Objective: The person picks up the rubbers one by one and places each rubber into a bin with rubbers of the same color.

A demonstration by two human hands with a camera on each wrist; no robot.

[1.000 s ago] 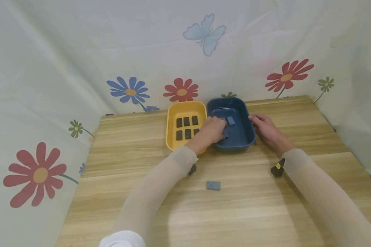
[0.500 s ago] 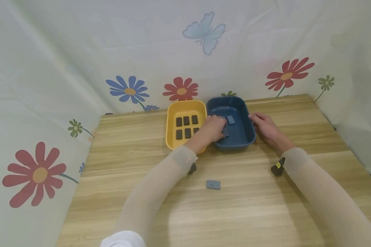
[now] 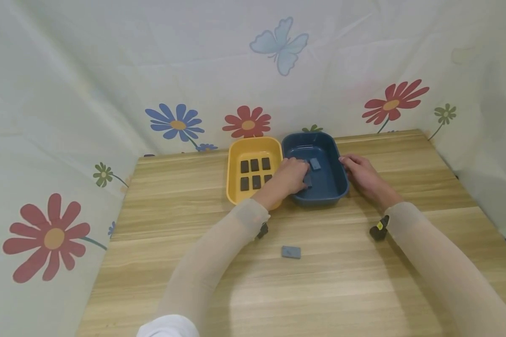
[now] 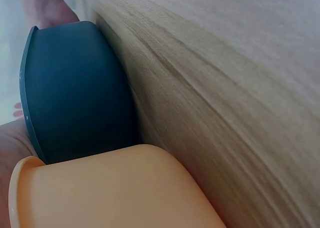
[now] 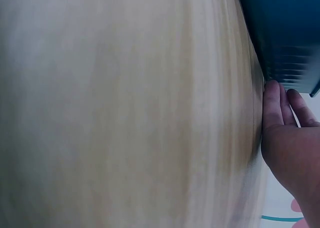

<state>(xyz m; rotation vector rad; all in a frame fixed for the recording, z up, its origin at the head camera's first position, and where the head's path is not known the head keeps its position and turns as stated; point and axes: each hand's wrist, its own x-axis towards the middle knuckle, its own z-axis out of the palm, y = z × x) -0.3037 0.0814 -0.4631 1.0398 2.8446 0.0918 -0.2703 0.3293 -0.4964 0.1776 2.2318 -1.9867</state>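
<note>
My left hand point(image 3: 293, 175) reaches over the yellow tray's side into the blue tray point(image 3: 331, 194), back of the hand up, with its fingertips hidden. Beside it on the blue floor lie flat blue-grey rectangular tiles, one tile point(image 3: 315, 164) in full sight and another tile point(image 3: 307, 180) partly covered by the hand. I cannot tell whether the left fingers hold a tile. At the blue tray's outer right wall is my right hand point(image 3: 362, 174). In the right wrist view its fingers point(image 5: 272, 105) lie straight, tips against the tray's lower wall.
The yellow tray point(image 3: 232, 194) stands against the blue one on the left and holds several dark rectangular tiles point(image 3: 254, 165) in two rows. A single blue-grey tile point(image 3: 291, 252) lies on the wooden table point(image 3: 341, 281) nearer the person. A flower-printed curtain point(image 3: 320, 93) rises behind the table.
</note>
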